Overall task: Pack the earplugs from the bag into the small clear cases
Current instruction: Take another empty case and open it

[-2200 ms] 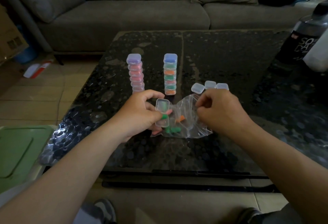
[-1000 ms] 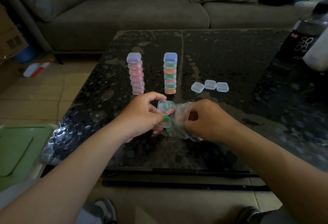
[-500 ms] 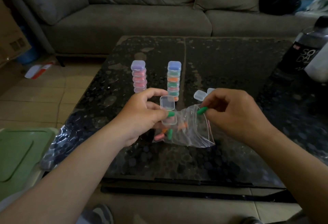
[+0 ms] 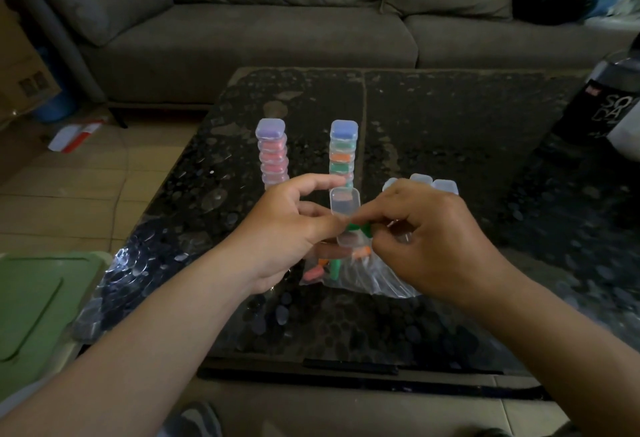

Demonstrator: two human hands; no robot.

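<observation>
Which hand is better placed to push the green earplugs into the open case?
The right hand: its fingertips pinch the green earplugs at the open clear case, which the left hand holds.

A dark speckled stone tabletop (image 4: 450,117) is seen, on which two upright stacks of small clear cases (image 4: 272,156) (image 4: 343,152), three loose clear cases (image 4: 445,186), a crumpled clear plastic bag (image 4: 363,277) and a black bottle (image 4: 595,104) are set.
</observation>
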